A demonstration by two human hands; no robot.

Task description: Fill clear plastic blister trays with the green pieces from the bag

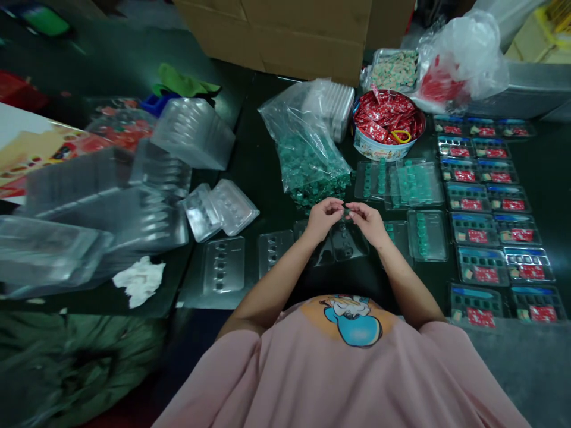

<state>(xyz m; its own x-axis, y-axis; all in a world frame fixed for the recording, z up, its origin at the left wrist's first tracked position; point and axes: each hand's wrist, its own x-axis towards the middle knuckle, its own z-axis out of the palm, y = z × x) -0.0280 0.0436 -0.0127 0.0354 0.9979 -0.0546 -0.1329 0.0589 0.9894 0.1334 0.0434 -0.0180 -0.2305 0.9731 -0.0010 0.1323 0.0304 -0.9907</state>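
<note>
My left hand [325, 217] and my right hand [366, 221] meet fingertip to fingertip, both pinched around a small dark green piece [345, 212]. Below them lies a clear plastic tray [350, 242] with moulded slots. Just beyond my hands, a clear bag [307, 148] spills many small green pieces [319, 187] onto the table. Right of my right hand, a clear tray [429, 236] holds a column of green pieces, and more such trays [413, 183] overlap behind it. To the left are two trays [224, 264] with unfilled slots.
Stacked clear trays [107, 214] cover the left side. A round tin [386, 153] of red packets stands at the back, beside a tray of pale pieces [395, 70]. Rows of filled trays [473, 229] line the right. A cardboard box [285, 35] stands behind.
</note>
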